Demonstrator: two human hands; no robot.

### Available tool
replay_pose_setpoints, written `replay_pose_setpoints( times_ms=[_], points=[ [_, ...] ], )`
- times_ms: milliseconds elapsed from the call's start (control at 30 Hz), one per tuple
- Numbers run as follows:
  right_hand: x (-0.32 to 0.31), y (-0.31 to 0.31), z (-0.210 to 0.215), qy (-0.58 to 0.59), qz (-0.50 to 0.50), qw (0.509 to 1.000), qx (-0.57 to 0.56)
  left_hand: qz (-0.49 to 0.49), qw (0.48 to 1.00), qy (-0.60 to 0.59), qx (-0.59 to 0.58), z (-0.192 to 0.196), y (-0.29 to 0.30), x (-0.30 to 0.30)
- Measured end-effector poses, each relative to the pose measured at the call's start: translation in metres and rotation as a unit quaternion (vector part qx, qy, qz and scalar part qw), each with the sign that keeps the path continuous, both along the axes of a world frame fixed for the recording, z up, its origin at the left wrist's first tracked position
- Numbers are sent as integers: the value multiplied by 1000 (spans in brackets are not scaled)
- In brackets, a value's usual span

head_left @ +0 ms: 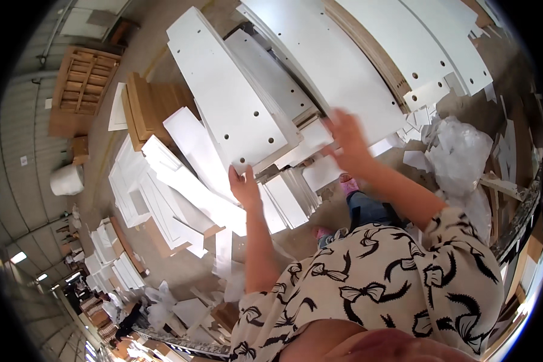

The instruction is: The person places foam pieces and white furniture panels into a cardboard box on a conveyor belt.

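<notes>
A long white panel (223, 90) with drilled holes lies on top of a stack, its near end toward me. My left hand (245, 188) is at that panel's near left corner, thumb and finger closed on the edge; the fingertips are partly hidden. Smeared by motion, my right hand (347, 143) has its fingers spread over the gap to the right and holds nothing. Beside it lies a wider white panel (344, 72), also on a stack. Between the two stacks, a lower white board (268, 69) with small holes shows.
More drilled white panels (431, 42) are stacked at the far right. Clear plastic wrapping (461, 148) bunches on the right. Brown boards (157, 105) and loose white strips (187, 181) lie to the left. White boards (289, 196) stand below the stacks, near my feet.
</notes>
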State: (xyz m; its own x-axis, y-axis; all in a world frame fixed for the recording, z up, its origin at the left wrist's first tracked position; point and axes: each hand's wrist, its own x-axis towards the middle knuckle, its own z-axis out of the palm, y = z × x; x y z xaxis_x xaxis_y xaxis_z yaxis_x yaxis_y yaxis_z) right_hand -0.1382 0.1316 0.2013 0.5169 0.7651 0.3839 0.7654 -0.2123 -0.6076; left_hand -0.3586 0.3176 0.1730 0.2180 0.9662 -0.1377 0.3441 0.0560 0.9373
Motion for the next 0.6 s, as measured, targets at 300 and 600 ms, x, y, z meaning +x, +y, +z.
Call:
replay_pose_setpoints(
  times_ms=[300, 600],
  points=[
    [-1, -100, 2, -92, -20, 967, -237, -133, 964, -51, -225, 0, -128, 126],
    [24, -123, 33, 691, -148, 697, -124, -88, 986, 4, -143, 36, -139, 99]
  ],
)
